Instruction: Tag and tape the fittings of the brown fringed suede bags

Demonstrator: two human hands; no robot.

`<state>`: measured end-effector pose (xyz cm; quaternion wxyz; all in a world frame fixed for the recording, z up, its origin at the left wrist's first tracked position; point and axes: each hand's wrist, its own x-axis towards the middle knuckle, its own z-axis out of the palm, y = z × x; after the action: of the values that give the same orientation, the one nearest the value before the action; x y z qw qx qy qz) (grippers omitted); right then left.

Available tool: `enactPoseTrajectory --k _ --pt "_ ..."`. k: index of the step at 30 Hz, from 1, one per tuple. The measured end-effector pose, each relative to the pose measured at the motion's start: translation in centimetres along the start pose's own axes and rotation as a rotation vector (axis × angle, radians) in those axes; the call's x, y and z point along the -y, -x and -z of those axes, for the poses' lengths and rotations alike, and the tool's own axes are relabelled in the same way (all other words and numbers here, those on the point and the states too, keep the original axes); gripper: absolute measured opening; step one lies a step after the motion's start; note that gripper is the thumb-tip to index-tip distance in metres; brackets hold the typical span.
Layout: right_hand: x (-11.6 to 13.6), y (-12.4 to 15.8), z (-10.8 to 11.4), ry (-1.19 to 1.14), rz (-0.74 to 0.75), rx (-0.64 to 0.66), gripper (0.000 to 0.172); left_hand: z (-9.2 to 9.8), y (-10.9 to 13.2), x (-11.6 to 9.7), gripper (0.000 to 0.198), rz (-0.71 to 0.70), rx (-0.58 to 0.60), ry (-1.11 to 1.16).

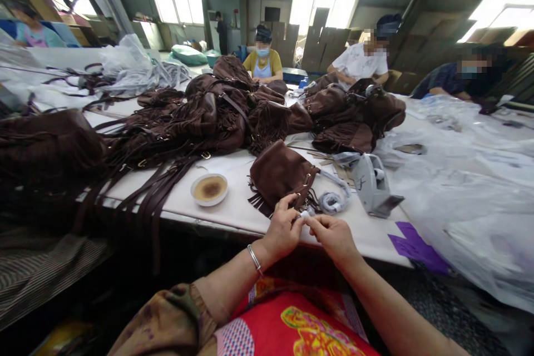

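Observation:
A brown fringed handbag [280, 173] lies on the table in front of me. My left hand [285, 229] is closed at the bag's near right edge, its thumb and fingers pinching a small white piece [305, 213]. Opposite it, my right hand [336, 238] is closed too, thumb and forefinger pinched on the same white piece. Whether that piece is tape or wrapping I cannot make out. Beside the bag rests a coiled strap [331, 201] wrapped in whitish material. A grey tape dispenser [372, 184] stands to its right.
A white bowl [196, 198] holding something tan with a dark centre sits left. Brown bags [208, 117] are heaped behind, with straps [152, 200] hanging over the front edge. Clear plastic [467, 200] covers the right side, near a purple piece [419, 246]. Several people work beyond.

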<state>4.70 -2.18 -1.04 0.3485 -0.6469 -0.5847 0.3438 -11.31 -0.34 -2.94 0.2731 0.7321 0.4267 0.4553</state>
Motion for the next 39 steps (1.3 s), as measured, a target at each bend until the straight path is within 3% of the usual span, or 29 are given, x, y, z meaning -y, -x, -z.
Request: enactPoseTrajectory --k 4,8,12,16,20,26,32,36,39 --pt "-0.4 0.1 -0.6 -0.044 -0.085 -0.035 0.043 -0.2 0.2 0.0 0.013 -0.037 -0.006 -0.043" --pt "-0.5 0.3 -1.2 -0.277 -0.262 -0.054 0.044 -0.5 0.4 -0.2 0.015 -0.091 -0.012 -0.108" --pt "-0.3 0.4 -1.2 -0.485 -0.458 -0.002 0.044 -1.0 0.7 -0.1 0.016 -0.192 0.010 -0.184" --pt "-0.4 0.3 -0.8 -0.550 -0.546 0.096 0.041 -1.0 0.7 0.3 0.016 -0.267 0.042 -0.236" --pt "-0.9 0.3 -0.4 -0.595 -0.514 0.164 0.046 -0.8 0.6 0.4 0.014 -0.247 0.046 -0.253" --pt "-1.2 0.6 -0.7 -0.641 -0.501 0.120 0.045 -0.9 0.5 0.3 0.013 -0.253 0.038 -0.254" --pt "-1.3 0.8 -1.5 -0.846 -0.556 0.129 0.050 -0.7 0.5 -0.1 0.014 -0.220 0.014 -0.219" --pt "-1.1 1.0 -2.4 -0.958 -0.423 0.039 0.050 -0.2 0.2 -0.3 0.014 -0.091 0.010 -0.107" --pt "-1.0 1.1 -3.0 -0.907 -0.270 -0.008 0.045 0.4 -0.2 -0.5 0.017 0.055 0.026 0.014"
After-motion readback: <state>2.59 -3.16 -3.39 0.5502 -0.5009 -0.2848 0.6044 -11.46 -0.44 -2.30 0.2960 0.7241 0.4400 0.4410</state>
